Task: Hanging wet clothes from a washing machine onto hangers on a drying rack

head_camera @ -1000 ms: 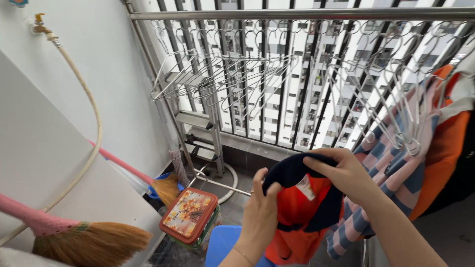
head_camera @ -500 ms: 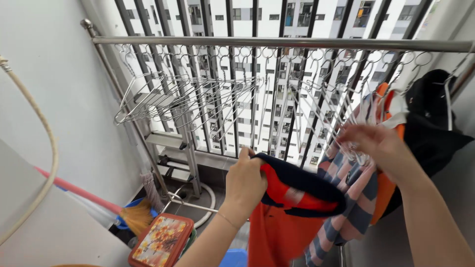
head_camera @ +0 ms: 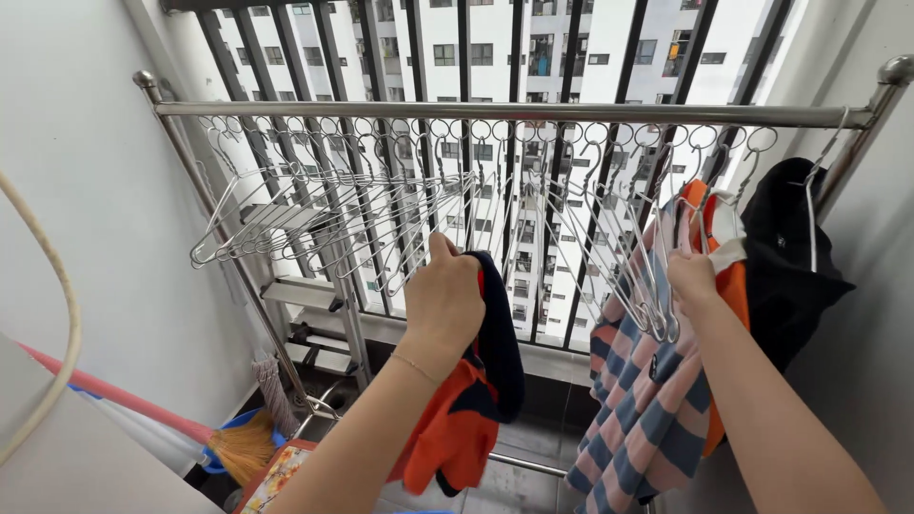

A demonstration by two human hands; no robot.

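My left hand (head_camera: 444,297) is raised in front of the drying rail (head_camera: 495,114) and grips an orange shirt with a dark navy collar (head_camera: 466,409), which hangs down below it. My right hand (head_camera: 693,278) reaches among the empty wire hangers (head_camera: 640,276) at the right of the rail, fingers closed around one of them, beside a pink and blue striped shirt (head_camera: 640,419). An orange garment (head_camera: 731,286) and a black garment (head_camera: 790,257) hang further right.
A bundle of empty metal hangers (head_camera: 314,224) hangs at the rail's left. Dark window bars back the rail. A white wall (head_camera: 86,190) with a hose (head_camera: 57,324) lies left, with a pink-handled broom (head_camera: 219,440), a floral-lidded box (head_camera: 276,476) and a metal step frame (head_camera: 324,324) below.
Both hands have risen toward the rail. My left hand lifted the orange shirt up alone, and my right hand left the shirt and took hold among the hangers.
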